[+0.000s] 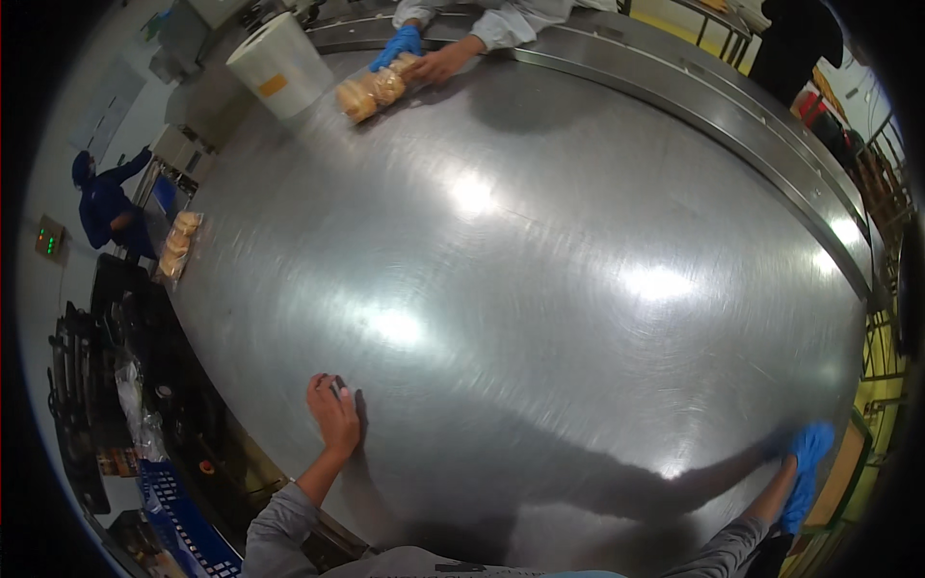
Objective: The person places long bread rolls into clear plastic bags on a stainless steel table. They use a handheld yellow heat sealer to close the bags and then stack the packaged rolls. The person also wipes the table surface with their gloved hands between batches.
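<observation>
My left hand (333, 414), bare, rests at the near left part of a steel table (540, 318). Its fingers are curled in, with a dark gap by the thumb; whatever may be in them is too small to make out. At the right edge of the table is my right hand (809, 462) in a blue glove, its fingers hidden by the angle. Across the table, another person's hands, one in a blue glove (397, 46) and one bare (448, 62), hold a clear bag of bread rolls (376, 91).
A large roll of clear film (279, 69) stands at the far left. Another bag of rolls (180, 245) lies at the left edge. Below it are a blue crate (178, 515) and black equipment. A person in dark blue (106, 204) stands beyond. A raised steel rail (674, 106) borders the far side.
</observation>
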Motion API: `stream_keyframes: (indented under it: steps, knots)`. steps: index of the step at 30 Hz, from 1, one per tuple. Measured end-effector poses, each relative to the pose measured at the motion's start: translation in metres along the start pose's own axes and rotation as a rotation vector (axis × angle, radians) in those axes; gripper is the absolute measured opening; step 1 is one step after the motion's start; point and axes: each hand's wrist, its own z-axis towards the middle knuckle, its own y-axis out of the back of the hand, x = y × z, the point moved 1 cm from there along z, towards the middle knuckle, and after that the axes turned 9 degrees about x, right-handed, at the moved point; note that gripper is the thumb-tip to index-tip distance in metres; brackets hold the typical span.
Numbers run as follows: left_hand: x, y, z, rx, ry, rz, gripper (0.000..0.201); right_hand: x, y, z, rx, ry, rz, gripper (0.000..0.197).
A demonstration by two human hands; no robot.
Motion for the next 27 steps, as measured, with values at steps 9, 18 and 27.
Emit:
stream_keyframes:
  steps: [9,18,27]
  knots:
    - [0.003,0.001,0.006,0.040,-0.026,-0.054,0.039,0.514,0.061,-0.332,-0.320,1.784,0.564,0.046]
    - [-0.003,0.006,0.009,0.120,0.021,-0.024,0.044,0.760,0.158,-0.371,-0.267,1.583,0.819,0.053]
    - [0.000,0.002,0.008,0.106,0.054,-0.028,0.045,0.564,0.097,0.047,-0.421,0.949,0.772,0.051]
